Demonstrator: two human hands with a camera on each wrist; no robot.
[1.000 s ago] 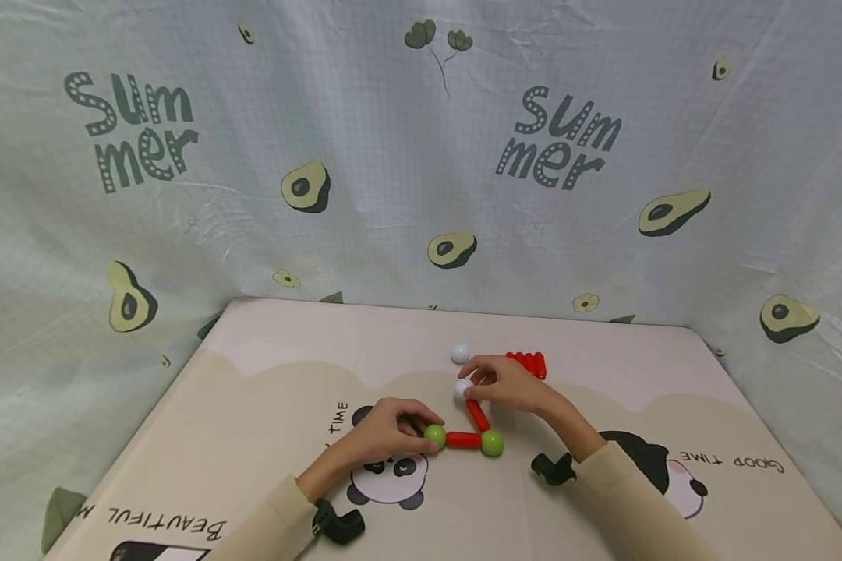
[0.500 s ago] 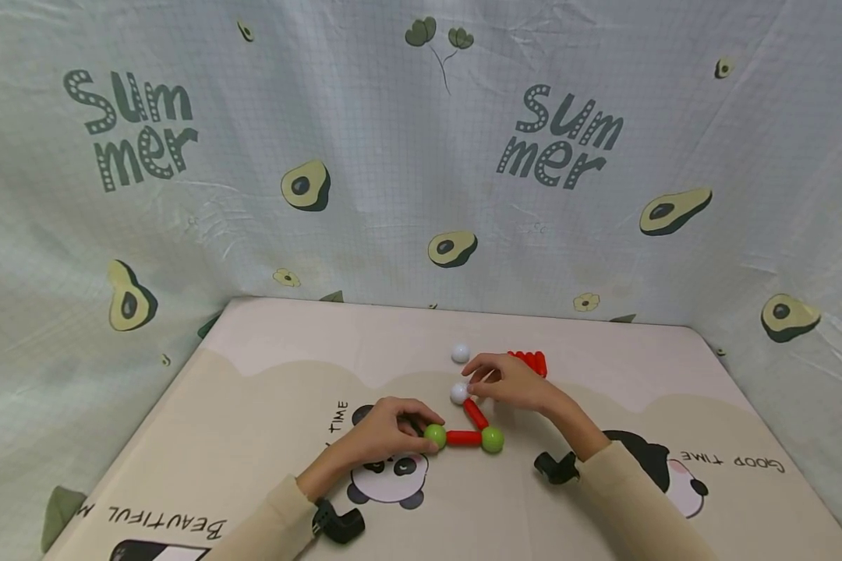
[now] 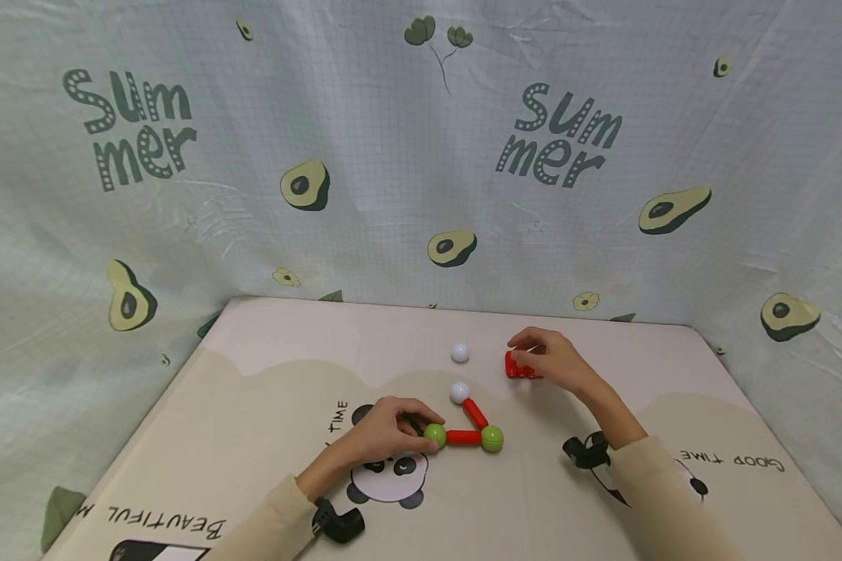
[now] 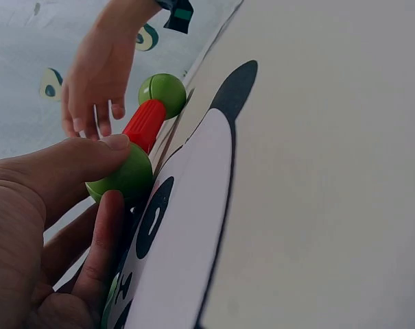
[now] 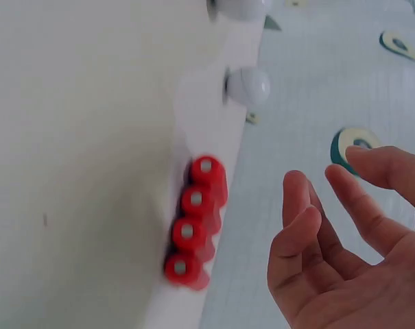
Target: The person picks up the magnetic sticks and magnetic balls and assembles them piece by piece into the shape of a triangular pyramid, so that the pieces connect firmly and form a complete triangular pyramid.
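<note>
My left hand (image 3: 387, 427) pinches a green ball (image 3: 435, 436) between thumb and fingers; the left wrist view shows this grip closely. From that ball a red magnetic-looking rod (image 3: 463, 438) runs to a second green ball (image 3: 492, 439). Another red rod (image 3: 475, 414) slants away from there and ends at a white ball (image 3: 460, 392). Over a row of several loose red rods (image 5: 188, 233) hangs my right hand (image 3: 553, 360), partly hiding them in the head view. In the right wrist view its bent fingers stand apart, clear of the rods and holding nothing.
A loose white ball (image 3: 460, 353) lies behind the joined pieces, left of the red row. The table mat (image 3: 252, 436) bears printed pandas and lettering. A patterned cloth (image 3: 379, 156) rises along the table's back edge. Each wrist wears a black camera (image 3: 340, 524).
My right hand has let go of the white ball and moved right and back to the red rods. The left hand stays on its green ball.
</note>
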